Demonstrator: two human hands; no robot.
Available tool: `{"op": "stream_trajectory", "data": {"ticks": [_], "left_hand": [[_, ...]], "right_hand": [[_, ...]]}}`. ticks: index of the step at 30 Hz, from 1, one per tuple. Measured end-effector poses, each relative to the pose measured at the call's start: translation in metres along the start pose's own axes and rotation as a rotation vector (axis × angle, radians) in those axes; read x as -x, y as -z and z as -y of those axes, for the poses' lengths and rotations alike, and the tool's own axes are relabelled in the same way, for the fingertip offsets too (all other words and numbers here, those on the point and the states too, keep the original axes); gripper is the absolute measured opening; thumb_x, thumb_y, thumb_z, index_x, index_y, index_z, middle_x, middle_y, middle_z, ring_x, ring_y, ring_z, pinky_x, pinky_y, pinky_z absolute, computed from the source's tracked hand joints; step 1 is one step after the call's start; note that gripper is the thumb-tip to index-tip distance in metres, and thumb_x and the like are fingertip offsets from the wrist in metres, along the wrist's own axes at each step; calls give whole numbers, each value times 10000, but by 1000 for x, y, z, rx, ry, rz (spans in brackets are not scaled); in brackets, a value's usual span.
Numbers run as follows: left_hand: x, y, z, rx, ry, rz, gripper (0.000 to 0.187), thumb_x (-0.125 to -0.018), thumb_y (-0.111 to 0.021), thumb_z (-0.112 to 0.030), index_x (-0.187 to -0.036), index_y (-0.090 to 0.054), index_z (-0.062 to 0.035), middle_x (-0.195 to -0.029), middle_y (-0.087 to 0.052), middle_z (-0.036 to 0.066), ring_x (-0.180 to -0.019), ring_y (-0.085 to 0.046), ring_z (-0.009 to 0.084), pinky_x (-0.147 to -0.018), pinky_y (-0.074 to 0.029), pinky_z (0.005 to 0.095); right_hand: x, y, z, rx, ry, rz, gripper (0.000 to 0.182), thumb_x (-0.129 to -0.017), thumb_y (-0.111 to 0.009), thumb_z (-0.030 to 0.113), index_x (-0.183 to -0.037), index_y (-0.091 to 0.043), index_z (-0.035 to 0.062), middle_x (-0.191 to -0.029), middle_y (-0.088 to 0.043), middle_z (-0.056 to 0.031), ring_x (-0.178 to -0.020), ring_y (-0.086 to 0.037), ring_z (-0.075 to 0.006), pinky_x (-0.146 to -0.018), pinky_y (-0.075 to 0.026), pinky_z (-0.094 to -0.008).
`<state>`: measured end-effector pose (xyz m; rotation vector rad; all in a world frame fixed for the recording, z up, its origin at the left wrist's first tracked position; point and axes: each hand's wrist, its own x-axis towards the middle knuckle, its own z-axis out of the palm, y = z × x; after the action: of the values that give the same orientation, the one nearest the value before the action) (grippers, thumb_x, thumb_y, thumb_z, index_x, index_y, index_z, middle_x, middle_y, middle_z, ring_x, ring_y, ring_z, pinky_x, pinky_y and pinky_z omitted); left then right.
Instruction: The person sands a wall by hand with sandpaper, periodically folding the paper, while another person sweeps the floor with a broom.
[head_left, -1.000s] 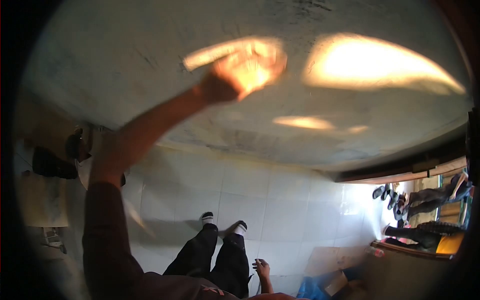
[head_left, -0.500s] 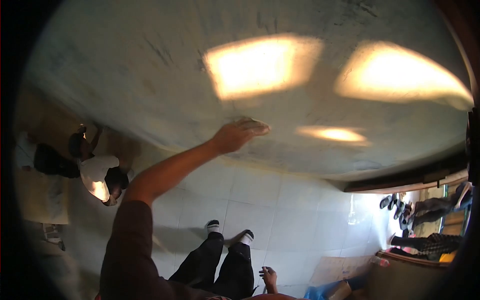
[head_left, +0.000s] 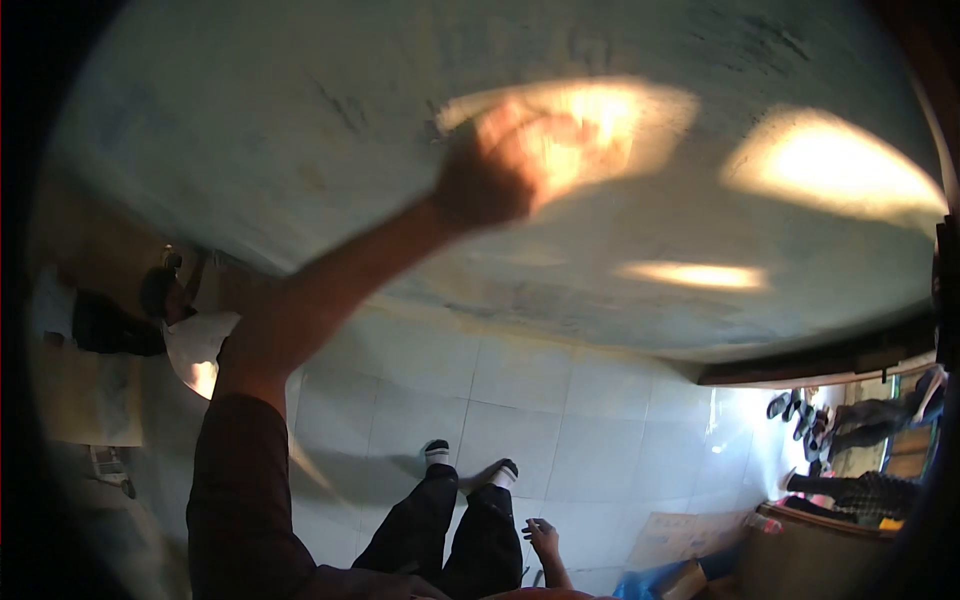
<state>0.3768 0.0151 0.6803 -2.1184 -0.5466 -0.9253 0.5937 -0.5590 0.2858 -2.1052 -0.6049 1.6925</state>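
My left hand [head_left: 510, 165] is raised against the stained wall [head_left: 350, 180], in a bright patch of sunlight. Motion and glare blur its fingers; they look bent together against the surface, and what lies under them cannot be made out. Lower down, my right hand [head_left: 542, 540] hangs near my legs, away from the wall. Its fingers are loosely curled and apart, with nothing plainly held.
Pale tiles cover the floor [head_left: 510, 430] beneath my feet. Another person [head_left: 190, 330] is by the wall at left. Shoes [head_left: 800, 415] and other people's legs [head_left: 870, 430] appear at right. Cardboard [head_left: 680, 535] and a blue plastic sheet [head_left: 640, 583] lie at lower right.
My left hand has moved up the wall from its lower part into the sunlit patch. The right hand stays low, and the view has shifted slightly.
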Motion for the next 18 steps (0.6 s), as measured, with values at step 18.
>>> {"op": "stream_trajectory", "data": {"ticks": [18], "left_hand": [[108,-5,8,78,53,132,350,-890,-513,-183,-1218,-592,-91,-1303,-526,90,-1194,-491,287,-946,-373,498]], "right_hand": [[-1,6,-4,74,-36,-28,306,-912,-581,231,-995,-637,-58,-780,-691,-147,-682,-681,-191,-626,-549,-306]]}}
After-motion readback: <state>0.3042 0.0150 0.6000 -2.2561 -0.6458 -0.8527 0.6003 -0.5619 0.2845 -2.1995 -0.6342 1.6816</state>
